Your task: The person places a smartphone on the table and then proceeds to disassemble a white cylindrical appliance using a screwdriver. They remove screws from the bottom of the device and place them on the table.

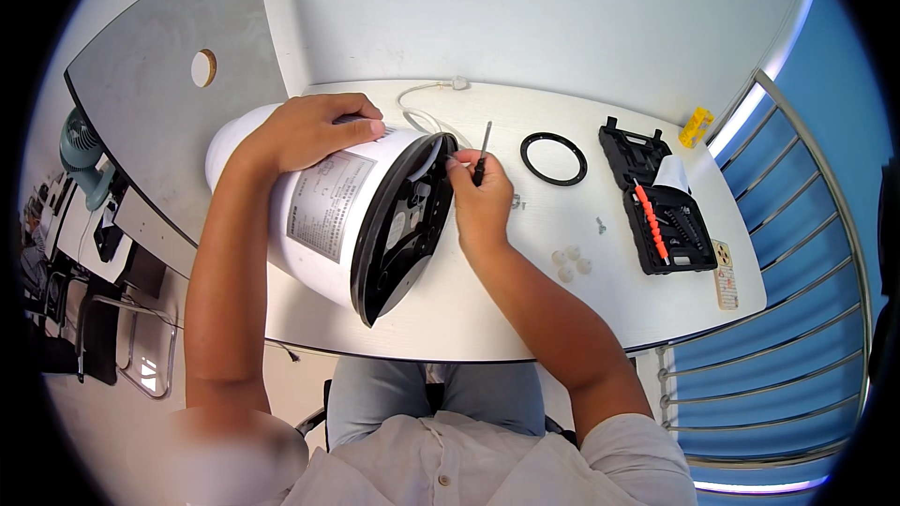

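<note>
**White appliance [387, 162] on its side, black end open, both hands on it**

The appliance lies at the left of the white surface [525, 309], its printed label [328, 208] facing up and its open black base [409, 225] turned to the right, with dark inner parts showing. The left hand [319, 134] rests on top of the body, its thumb apart from its fingers. The right hand [483, 201] has its fingers clamped on a dark-handled screwdriver [480, 169], whose shaft points away from the person; its fingertips sit at the edge of the open base.

Beyond the base, a pale cord [427, 119] runs to a plug [459, 83]. Right of the right hand lies a black ring [554, 136]. Nearer the person are four translucent round pieces [565, 274], with a few small metal bits [601, 225] farther right. At the right stands an open black tool case [670, 268] holding an orange-red tool [652, 222]. A yellow object [696, 128] is behind it; a patterned strip [726, 276] lies just beside it.

Past the surface, a metal railing [834, 195] curves at the right and a green fan [82, 142] stands at the far left.
</note>
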`<state>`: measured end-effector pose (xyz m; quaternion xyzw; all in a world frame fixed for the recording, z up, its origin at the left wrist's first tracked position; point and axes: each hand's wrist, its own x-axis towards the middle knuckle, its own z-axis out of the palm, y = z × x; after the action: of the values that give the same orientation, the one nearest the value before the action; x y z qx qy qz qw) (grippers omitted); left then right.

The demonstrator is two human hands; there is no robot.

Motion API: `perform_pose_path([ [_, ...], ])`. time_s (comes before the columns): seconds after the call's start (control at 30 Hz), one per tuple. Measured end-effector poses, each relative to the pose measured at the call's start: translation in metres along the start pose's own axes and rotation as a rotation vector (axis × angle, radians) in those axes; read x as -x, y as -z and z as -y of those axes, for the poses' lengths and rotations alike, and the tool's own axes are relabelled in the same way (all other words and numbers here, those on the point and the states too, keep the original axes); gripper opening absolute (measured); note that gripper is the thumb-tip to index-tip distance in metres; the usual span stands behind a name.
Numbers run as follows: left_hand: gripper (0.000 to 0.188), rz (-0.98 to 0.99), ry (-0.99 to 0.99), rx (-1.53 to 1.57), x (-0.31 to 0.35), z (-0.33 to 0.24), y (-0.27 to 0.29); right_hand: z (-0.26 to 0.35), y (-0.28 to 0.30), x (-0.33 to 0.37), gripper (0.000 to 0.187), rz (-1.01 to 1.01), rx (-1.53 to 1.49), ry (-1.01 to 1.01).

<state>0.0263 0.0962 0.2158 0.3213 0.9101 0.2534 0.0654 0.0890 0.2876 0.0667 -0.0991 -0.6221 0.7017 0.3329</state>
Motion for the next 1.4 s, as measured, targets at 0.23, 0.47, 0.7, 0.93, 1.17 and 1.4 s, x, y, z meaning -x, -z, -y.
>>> perform_pose_path([
  [0.23,0.051,-0.076,-0.031,0.004,0.001,0.006,-0.005,0.01,0.085,-0.073,0.017,0.4,0.767,-0.012],
  [0.47,0.054,-0.039,-0.011,0.014,-0.003,0.005,-0.004,-0.023,0.113,-0.079,0.014,0.475,1.328,-0.002],
  [0.7,0.058,-0.006,0.04,0.052,-0.001,0.004,-0.002,-0.007,0.119,-0.082,0.015,0.435,1.216,0.012],
  [0.93,0.06,0.008,0.01,0.074,-0.004,0.007,-0.002,0.013,0.123,-0.076,0.023,0.261,0.703,0.381],
  [1.17,0.058,-0.055,-0.057,0.074,-0.009,0.017,-0.008,0.016,0.087,-0.028,0.03,0.574,0.629,0.632],
  [1.4,0.057,-0.044,-0.043,0.119,-0.007,0.015,-0.008,0.017,0.084,-0.025,0.012,0.476,0.7,0.571],
])
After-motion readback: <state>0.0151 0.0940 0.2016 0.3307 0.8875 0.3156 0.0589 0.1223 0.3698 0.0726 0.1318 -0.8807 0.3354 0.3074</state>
